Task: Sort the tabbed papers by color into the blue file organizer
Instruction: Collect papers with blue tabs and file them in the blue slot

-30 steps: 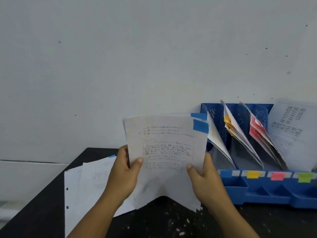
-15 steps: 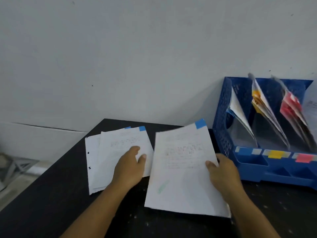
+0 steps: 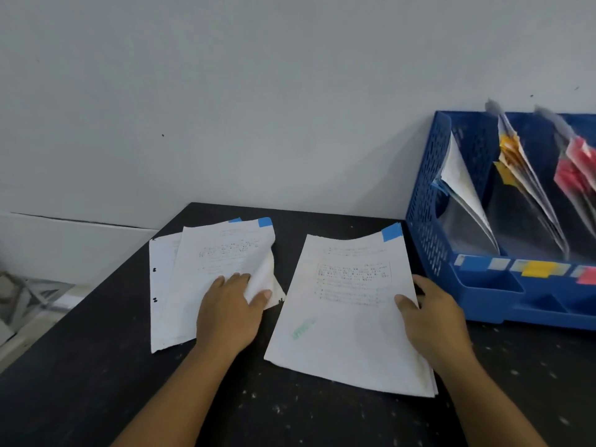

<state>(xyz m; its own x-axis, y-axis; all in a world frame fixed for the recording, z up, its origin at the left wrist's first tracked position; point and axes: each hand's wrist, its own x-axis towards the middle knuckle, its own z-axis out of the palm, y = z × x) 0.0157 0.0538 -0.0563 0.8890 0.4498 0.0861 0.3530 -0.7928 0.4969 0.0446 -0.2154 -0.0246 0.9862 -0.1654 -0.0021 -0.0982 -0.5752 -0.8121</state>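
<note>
Two paper stacks lie on the black table (image 3: 96, 366). The right stack (image 3: 348, 317), w/ a blue tab (image 3: 392, 233) at its top right corner, is flat on the table just left of the blue organizer (image 3: 429, 201). One sec. ago both hands held this stack upright in the air; half a sec. ago it was already down, so now it only lies a bit flatter.

The right hand (image 3: 432, 321) grips the right edge of this stack: thumb on top of the sheet, fingers at the edge, partly under. It has kept about the same place as half a sec. ago.

The left hand (image 3: 229, 311) is on the left stack (image 3: 206, 279), which also has blue tabs (image 3: 265, 221) at the top. Earlier it lay flat on the paper; now fingers and thumb pinch the right edge of the top sheet, and that edge is lifted and folded up.

Organizer stands at the right against the wall (image 3: 258, 91). Its 1st slot has sheets w/ blue tabs, the 2nd has yellow-tab sheets (image 3: 509, 156), the 3rd red-tab sheets (image 3: 574, 169). Front labels are blurred; a yellow label (image 3: 537, 269) and a red one are visible. The view is a bit closer and more to the left than before.
</note>
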